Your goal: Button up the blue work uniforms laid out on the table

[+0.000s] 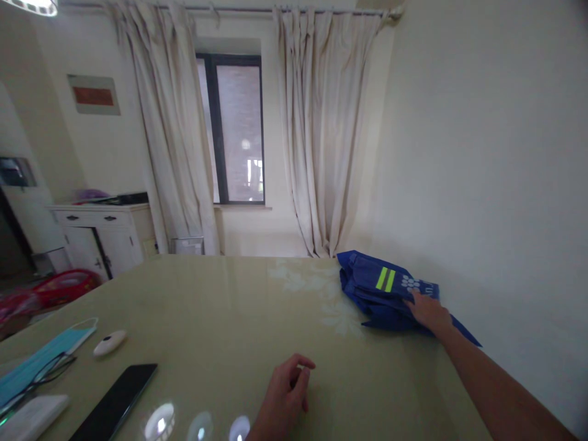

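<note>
fingers [416,300] of right hand [429,313] lie open on folded blue lime-striped fabric [376,283]; left hand [285,395] curls loosely shut, empty, over beige bench [220,312].

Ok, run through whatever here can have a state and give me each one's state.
Blue cloth bundle: folded, lying on the table.
Right hand: open, flat on the bundle.
Left hand: half curled, empty.
Phone: face up, screen dark.
Face mask: unworn, lying flat.
Curtains: drawn apart.
Window: looks shut.
</note>
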`<state>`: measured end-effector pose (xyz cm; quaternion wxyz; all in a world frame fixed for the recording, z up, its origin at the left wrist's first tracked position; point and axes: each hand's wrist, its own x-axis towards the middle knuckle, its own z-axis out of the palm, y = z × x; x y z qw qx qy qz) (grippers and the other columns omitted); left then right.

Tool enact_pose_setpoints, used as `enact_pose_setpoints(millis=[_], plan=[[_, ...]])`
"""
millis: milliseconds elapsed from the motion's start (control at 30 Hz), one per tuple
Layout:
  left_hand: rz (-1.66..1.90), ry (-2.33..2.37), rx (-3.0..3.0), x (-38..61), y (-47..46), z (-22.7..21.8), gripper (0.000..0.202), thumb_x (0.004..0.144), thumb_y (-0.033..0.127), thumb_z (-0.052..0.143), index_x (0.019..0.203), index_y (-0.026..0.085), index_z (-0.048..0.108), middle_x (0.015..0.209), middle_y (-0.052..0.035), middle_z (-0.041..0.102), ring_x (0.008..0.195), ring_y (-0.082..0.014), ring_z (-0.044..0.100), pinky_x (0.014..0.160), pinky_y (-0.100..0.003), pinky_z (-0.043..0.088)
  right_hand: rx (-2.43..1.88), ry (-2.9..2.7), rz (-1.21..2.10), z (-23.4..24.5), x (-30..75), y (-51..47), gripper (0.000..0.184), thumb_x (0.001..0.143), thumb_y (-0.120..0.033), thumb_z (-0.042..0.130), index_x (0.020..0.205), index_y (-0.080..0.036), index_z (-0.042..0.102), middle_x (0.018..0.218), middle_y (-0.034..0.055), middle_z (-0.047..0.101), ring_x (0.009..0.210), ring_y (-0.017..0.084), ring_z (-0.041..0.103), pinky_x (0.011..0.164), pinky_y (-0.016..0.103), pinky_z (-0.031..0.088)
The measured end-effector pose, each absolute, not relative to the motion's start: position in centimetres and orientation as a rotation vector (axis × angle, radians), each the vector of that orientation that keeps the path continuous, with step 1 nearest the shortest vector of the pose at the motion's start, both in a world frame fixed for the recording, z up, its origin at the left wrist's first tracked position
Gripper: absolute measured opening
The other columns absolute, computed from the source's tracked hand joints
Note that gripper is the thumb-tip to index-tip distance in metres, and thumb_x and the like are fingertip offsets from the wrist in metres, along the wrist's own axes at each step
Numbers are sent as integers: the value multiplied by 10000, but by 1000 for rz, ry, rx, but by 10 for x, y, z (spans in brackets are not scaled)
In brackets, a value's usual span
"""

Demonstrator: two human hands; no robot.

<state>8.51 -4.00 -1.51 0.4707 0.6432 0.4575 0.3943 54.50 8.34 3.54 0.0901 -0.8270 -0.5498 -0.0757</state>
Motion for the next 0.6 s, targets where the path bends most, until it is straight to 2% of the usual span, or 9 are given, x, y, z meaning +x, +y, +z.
enact_pose_setpoints(millis=[100,200,367,600], plan=[[952,1117,1595,85,-41,-15,502,938,639,469,1036,183,653,577,76,449,522,-120,491,527,-229,366,-2492,-1739,-147,39,538,84,354,1004,-279,411,1142,-145,709,1169,229,712,1093,372,682,918,502,480],[941,1102,1608,84,-40,-16,477,949,612,467,1046,184,656,575,74,454,527,-121,487,529,-228,360,-2482,-1836,-107,44,528,80,354,1006,-219,389,1066,-142,729,1144,227,722,1084,354,686,938,492,465],[919,1116,1654,85,-39,-14,436,967,556,461,1063,177,655,560,63,508,542,-135,510,560,-243,360,-2397,-2001,-85,50,502,68,362,1020,-206,364,1087,-125,710,1171,212,718,1113,312,675,950,408,458],[921,1113,1692,83,-43,-8,429,963,545,454,1067,182,658,576,50,546,579,-156,543,595,-257,370,-2291,-2139,-28,44,444,56,337,1037,-272,390,1149,-166,690,1202,171,720,1139,293,663,948,367,448]])
